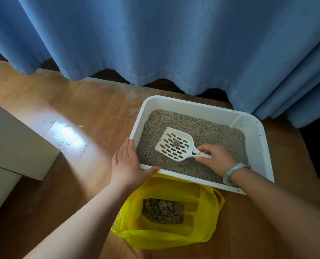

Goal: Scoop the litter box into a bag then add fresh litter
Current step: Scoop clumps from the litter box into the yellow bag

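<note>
Gripping white slotted scoop, right hand; one clump aboard; left hand flat on box rim.

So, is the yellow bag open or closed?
Open: the yellow bag lies with its mouth spread, and scooped clumps show inside.

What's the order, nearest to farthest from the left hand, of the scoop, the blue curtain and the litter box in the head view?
1. litter box: the left hand rests on its near-left corner.
2. scoop: over the litter, to the hand's right.
3. blue curtain: hanging beyond the box's far side.
</note>
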Motion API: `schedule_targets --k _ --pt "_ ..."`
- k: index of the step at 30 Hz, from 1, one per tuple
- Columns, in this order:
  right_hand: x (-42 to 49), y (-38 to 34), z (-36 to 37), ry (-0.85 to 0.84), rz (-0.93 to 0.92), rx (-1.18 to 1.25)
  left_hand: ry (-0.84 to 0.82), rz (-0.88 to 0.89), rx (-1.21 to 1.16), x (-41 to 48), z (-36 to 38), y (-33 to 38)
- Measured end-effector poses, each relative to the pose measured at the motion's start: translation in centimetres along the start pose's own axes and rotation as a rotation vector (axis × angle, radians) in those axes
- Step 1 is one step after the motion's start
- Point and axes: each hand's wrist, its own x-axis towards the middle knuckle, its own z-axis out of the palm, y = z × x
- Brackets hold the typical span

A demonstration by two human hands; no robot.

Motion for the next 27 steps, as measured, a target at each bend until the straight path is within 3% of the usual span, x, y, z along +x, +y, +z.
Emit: schedule_targets --k 17,24,27 --pt "-4.8 0.3 -1.1 -0.085 -0.019 0.269 0.019 0.060 -0.030 -0.6 -0.9 -1.3" --pt "-6.8 0.3 -0.9 -0.158 -0.086 0.286 0.001 0.105 -0.046 -1.3 -1.4 -2.2" --pt "-7.5 0.2 -0.1 -0.179 -0.134 0.185 -0.002 0.084 -0.073 -1.3 -1.3 -2.1"
